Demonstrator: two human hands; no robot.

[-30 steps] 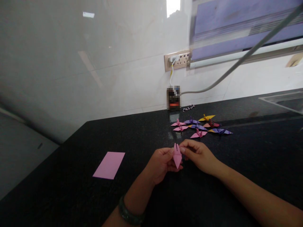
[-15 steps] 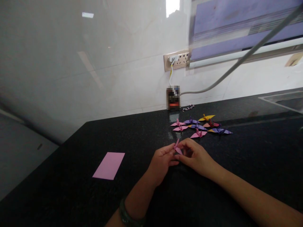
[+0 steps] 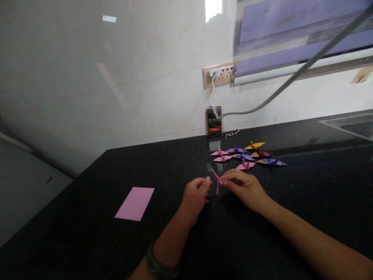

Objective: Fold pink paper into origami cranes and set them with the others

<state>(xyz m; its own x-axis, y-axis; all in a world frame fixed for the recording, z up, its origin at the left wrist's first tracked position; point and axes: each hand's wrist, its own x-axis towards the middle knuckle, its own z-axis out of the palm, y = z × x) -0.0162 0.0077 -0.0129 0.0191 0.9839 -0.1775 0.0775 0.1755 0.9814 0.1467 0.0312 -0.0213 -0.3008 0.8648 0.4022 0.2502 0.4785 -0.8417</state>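
My right hand point(image 3: 244, 188) pinches a small folded pink paper piece point(image 3: 218, 179) between thumb and fingers, just above the black counter point(image 3: 87, 233). Its thin points stick out to the left. My left hand point(image 3: 194, 195) sits a little to the left of the piece, fingers curled, the fingertips close to it but apart from it. Nothing shows inside the left hand. A dark bracelet point(image 3: 159, 266) is on my left wrist.
Several finished paper cranes point(image 3: 246, 155) in pink, purple and yellow lie behind my hands. A flat pink paper sheet point(image 3: 135, 203) lies at the left. A small blurred device point(image 3: 213, 121) stands by the wall under a socket point(image 3: 219, 75) with a cable. A sink edge point(image 3: 349, 124) shows at far right.
Both hands held the pink piece before. The left hand has let go and drawn slightly left; the right hand has turned the piece so it looks thin and edge-on.
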